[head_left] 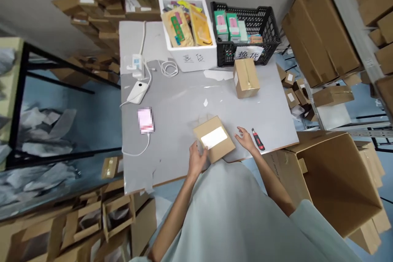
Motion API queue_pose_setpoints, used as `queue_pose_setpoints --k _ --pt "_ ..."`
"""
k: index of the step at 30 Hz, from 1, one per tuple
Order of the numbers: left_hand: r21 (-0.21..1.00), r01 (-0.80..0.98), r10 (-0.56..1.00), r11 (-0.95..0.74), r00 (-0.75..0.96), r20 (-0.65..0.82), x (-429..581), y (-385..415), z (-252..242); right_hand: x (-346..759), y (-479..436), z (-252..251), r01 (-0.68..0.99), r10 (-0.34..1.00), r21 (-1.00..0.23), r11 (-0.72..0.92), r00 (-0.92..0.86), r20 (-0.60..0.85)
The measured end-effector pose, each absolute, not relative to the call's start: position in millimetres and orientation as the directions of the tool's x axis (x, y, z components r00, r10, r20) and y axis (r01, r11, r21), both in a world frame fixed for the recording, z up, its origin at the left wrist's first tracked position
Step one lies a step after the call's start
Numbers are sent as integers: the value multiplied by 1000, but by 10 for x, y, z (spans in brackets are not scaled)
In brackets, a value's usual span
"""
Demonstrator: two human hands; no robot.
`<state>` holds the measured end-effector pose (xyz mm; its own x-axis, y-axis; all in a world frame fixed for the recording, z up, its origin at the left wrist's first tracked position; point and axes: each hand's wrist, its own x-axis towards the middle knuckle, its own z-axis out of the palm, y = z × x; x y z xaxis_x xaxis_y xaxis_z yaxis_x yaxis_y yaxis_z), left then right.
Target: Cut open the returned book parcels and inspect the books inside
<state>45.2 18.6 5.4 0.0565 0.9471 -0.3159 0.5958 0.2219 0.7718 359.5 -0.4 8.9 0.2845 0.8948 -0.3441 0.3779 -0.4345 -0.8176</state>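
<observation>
A small cardboard box (pixel 227 147) with a white label (pixel 214 137) on top lies turned at an angle near the table's front edge. My left hand (pixel 196 159) holds it by its left side, with the thumb at the label's near end. To the right of the box, my right hand (pixel 245 139) is open, its fingers apart and bent a little, with nothing in them. Just beyond that hand lies a red and black utility knife (pixel 258 139) on the table.
A taped box (pixel 246 77) stands before a black crate (pixel 270 45) and a white foam bin (pixel 196 60). Left on the table (pixel 175 118) are a power strip (pixel 138 65), cables and a blurred-out device (pixel 145 120). A large carton (pixel 340 184) stands open at the right.
</observation>
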Motion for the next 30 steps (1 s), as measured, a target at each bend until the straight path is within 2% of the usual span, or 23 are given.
queue_pose_setpoints --k 3,8,11,15,20,25,30 --pt "784 600 958 159 98 -270 589 457 132 3805 222 158 415 890 -805 -425 354 -287" --pt "762 647 929 -16 291 -227 1059 935 314 4119 765 317 510 867 -744 -433 462 -188" --pt "633 769 871 -87 368 -327 1342 1116 323 4278 1265 432 521 832 -707 -479 526 -176" --pt "356 922 792 -151 328 -515 1606 1075 200 4426 2029 548 512 781 -667 -542 599 -176" --pt "159 958 815 -238 286 -504 1725 822 -15 4418 2669 506 486 732 -598 -637 624 -273" --pt "119 956 834 -270 294 -467 1680 752 -118 4616 2805 327 553 721 -469 -689 588 -366" --pt "115 954 844 -277 299 -445 1648 738 -135 5538 2878 274 723 821 -402 -563 431 -374"
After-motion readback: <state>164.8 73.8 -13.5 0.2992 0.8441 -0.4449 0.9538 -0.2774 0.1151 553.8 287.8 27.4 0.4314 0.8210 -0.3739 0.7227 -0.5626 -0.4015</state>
